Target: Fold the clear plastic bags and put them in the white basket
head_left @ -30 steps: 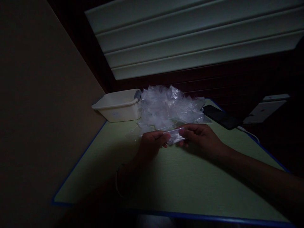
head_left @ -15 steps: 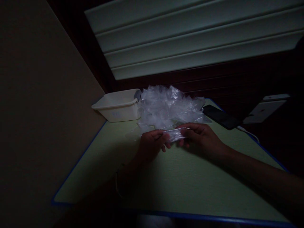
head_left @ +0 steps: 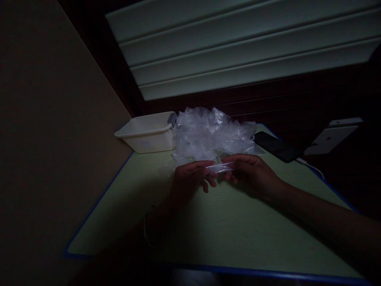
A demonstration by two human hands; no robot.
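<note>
The scene is dim. My left hand (head_left: 189,180) and my right hand (head_left: 253,174) meet over the middle of a pale green table (head_left: 232,234) and pinch the two ends of a small clear plastic bag (head_left: 218,167), held flat and thin between the fingertips. Both hands have fingers closed on it, with the lower fingers of each hand hanging loose. Just behind the hands lies a heap of crumpled clear plastic bags (head_left: 210,133).
A cream plastic tub (head_left: 145,133) stands at the table's back left, against the wall. A dark phone (head_left: 275,146) with a white cable lies at the back right. A white device (head_left: 333,137) sits beyond the right edge. Blue trim lines the table's edges.
The small bag has been raised slightly and flattened edge-on between my fingertips. My left hand's fingers have spread a little. Everything else is as before.
</note>
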